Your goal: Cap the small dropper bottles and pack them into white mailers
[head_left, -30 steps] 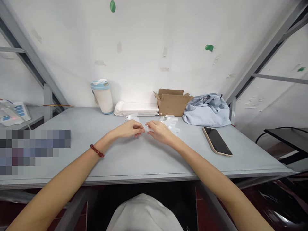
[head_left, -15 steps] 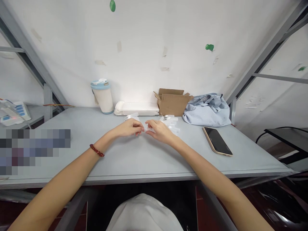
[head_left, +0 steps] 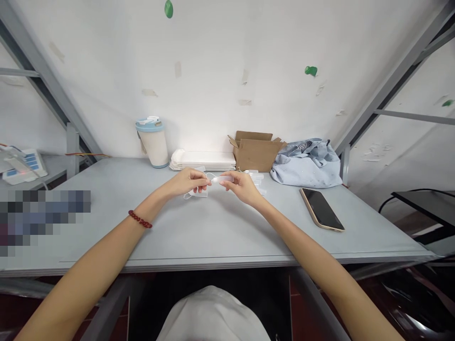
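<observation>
In front of the cardboard box, my right hand (head_left: 245,187) holds a small white translucent tube (head_left: 217,179) between thumb and fingers, its narrow end pointing left. My left hand (head_left: 190,182) pinches at that narrow end, where a thin white cord loops up. Whether its fingertips grip the cord or the tip itself is too small to tell. Under and beside my left hand lie similar white pieces (head_left: 201,193) with a cord, partly covered by the fingers. Behind my right hand several clear-white tubes (head_left: 256,175) lie in a group.
Along the wall stand a cream cup with blue lid (head_left: 155,146), a stack of flat white boxes (head_left: 206,161), an open cardboard box (head_left: 256,154) and a light blue cloth (head_left: 307,166). A phone (head_left: 322,208) lies on the grey table (head_left: 213,232) at right. A power strip (head_left: 24,166) is far left.
The tube now shows between my hands, which have drawn slightly apart and upward. A white piece with a cord has come into view below my left hand.
</observation>
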`<act>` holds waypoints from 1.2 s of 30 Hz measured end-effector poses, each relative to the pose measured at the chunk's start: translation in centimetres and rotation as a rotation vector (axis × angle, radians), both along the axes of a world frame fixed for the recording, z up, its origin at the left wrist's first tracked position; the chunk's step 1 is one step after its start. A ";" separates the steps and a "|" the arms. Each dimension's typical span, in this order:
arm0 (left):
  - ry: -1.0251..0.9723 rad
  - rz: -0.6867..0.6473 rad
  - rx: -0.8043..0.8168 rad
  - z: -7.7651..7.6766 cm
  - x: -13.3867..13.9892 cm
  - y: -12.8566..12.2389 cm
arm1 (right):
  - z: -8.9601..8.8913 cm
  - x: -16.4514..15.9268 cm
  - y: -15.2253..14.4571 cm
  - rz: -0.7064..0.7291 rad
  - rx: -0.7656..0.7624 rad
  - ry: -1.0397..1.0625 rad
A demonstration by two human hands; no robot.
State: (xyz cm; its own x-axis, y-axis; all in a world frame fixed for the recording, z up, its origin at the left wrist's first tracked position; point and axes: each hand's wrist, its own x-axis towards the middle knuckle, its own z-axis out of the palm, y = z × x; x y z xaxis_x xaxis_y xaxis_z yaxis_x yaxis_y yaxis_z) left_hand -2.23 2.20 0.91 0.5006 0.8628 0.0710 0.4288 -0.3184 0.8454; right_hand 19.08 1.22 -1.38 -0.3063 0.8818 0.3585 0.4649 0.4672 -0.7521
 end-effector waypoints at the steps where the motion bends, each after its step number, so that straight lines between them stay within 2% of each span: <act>1: 0.002 -0.008 -0.008 -0.1 0.0 0.0 | 0.0 0.0 0.0 0.002 -0.009 0.016; 10: 0.067 -0.043 -0.053 -1.0 -0.1 0.4 | -1.4 -0.4 0.1 0.051 0.168 -0.019; 28: 0.069 -0.066 -0.024 -1.0 0.2 0.2 | -1.6 -0.3 0.1 0.090 0.181 -0.067; 36: 0.000 -0.061 -0.029 -0.8 0.3 0.1 | -0.7 0.2 0.5 0.071 0.216 -0.075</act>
State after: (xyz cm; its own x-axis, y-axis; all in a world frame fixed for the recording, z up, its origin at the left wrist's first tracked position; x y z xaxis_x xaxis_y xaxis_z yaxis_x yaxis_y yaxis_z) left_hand -1.96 2.34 0.15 0.5525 0.8322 0.0463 0.4093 -0.3194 0.8547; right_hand 19.28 1.73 -2.12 -0.3981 0.7625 0.5101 0.4759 0.6470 -0.5957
